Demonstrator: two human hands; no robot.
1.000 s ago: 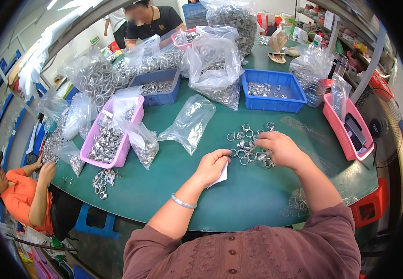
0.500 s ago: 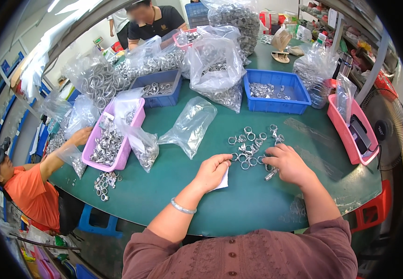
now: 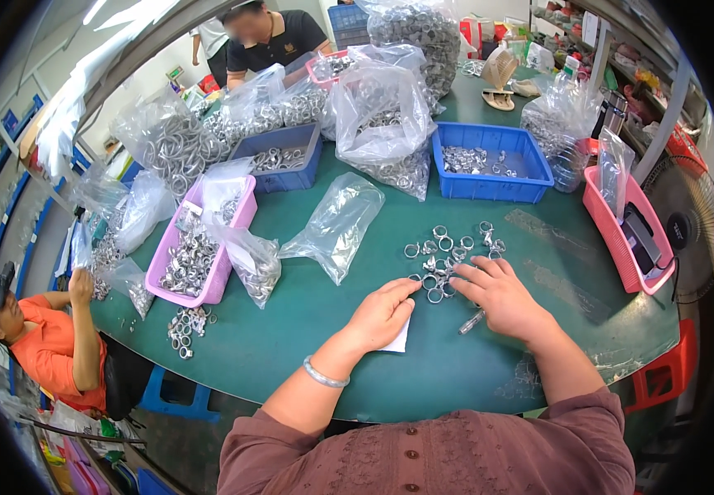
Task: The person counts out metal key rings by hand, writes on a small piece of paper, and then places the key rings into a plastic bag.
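A loose cluster of small silver hose clamps lies on the green table in front of me. My left hand is closed at the cluster's near left side, its fingertips by the nearest rings. A white slip of paper sticks out from under its palm and appears gripped there. Over the cluster's right side, my right hand has its fingers spread, the tips touching or just above the clamps. A narrow silver piece, perhaps a clamp seen edge-on, lies below that hand. The clamps under my right fingers are hidden.
A blue bin of metal parts stands beyond the cluster. A pink basket is at the right. Left are a flat clear bag, a pink-purple basket and a small clamp pile. Two co-workers sit or stand around the table.
My right hand has shifted left over the clamps, and the narrow silver piece lies nearer me. My left hand moved slightly right with the paper. The orange-shirted co-worker's hand drew back from the basket.
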